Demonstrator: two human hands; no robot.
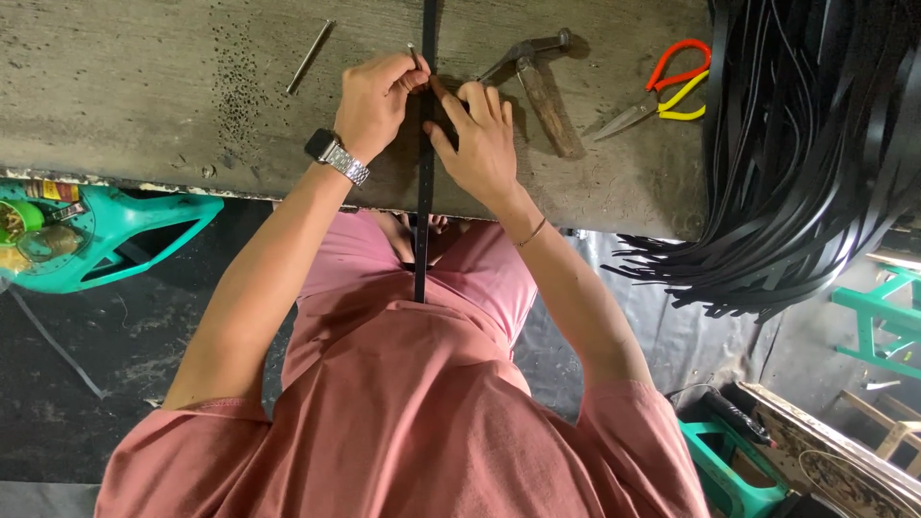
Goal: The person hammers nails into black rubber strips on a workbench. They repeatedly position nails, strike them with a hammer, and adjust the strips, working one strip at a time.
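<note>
A long black strap runs straight across the worn workbench and hangs over its near edge onto my lap. My left hand, with a metal watch on its wrist, pinches a small thin metal tool upright beside the strap. My right hand grips the strap from the right, with its fingers curled over it and the fingertips close to those of the left hand. What lies under the fingers is hidden.
A hammer lies just right of my hands. Snips with red and yellow handles lie further right, and a metal rod lies to the left. A heap of black straps hangs over the bench's right end. Teal stools stand below.
</note>
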